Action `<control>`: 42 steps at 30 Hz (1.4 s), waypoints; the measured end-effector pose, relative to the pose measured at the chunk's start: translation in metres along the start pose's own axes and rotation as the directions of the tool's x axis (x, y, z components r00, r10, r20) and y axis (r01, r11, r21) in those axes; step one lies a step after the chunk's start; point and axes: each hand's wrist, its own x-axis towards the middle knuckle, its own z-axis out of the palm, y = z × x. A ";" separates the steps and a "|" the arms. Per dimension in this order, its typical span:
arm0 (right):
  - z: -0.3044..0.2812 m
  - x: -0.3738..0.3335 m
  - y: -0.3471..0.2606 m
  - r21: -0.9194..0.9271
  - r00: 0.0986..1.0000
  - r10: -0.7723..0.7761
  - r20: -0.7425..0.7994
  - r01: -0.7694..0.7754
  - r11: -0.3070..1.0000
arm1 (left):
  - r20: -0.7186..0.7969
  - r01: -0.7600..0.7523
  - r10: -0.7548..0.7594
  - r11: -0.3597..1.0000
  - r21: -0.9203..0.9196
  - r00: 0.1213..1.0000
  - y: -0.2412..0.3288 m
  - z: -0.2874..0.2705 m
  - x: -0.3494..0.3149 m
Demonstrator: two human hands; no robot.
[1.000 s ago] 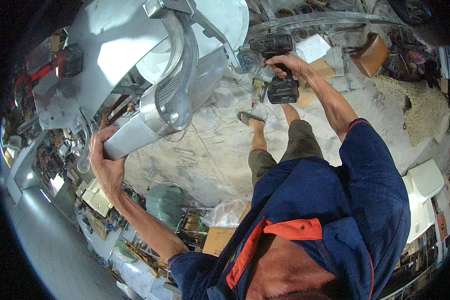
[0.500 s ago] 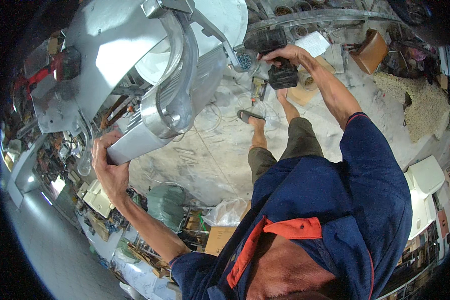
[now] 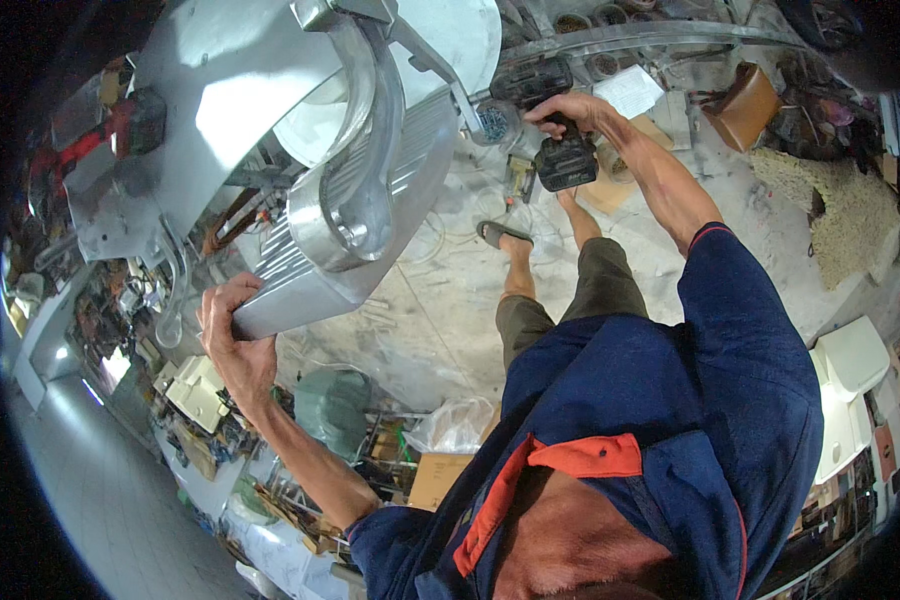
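Observation:
My left hand [image 3: 238, 335] grips the near end of a long silver ribbed metal panel [image 3: 315, 295], fingers over its top edge and thumb near the lower corner. Over the panel runs a curved, shiny metal arm [image 3: 375, 110] with a rounded end, partly covering it. At the upper right my right hand [image 3: 573, 112] is closed round the handle of a black cordless drill [image 3: 567, 165]. The drill's battery base points toward me, and its body lies beyond my fingers. Beside the drill stands a round container of small screws [image 3: 492, 125].
A large pale metal sheet [image 3: 195, 80] fills the upper left, with a red and black power tool [image 3: 135, 122] by it. On the floor are a yellowish tool [image 3: 518, 178], a green bag [image 3: 332, 408] and a cardboard box [image 3: 438, 480]. A brown block-shaped object [image 3: 742, 108] stands far right.
The ribbed panel's near end has swung right and down under the curved arm, showing more ribs. My left hand moved with it. The drill has shifted slightly toward me in my right hand.

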 end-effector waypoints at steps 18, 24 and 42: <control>0.001 -0.056 -0.008 -0.247 0.880 -0.413 -0.234 0.357 0.901 | -0.069 0.042 -0.040 0.999 0.027 0.997 0.015 0.029 -0.076; 0.067 -0.081 -0.005 -0.450 0.775 -0.515 -0.366 0.337 0.827 | 0.032 -0.066 0.063 0.993 0.099 0.997 0.008 0.082 -0.156; 0.175 -0.008 -0.040 -0.866 0.186 -0.888 -0.421 0.208 0.454 | -0.214 -0.215 0.212 0.977 0.010 0.954 -0.033 0.247 -0.266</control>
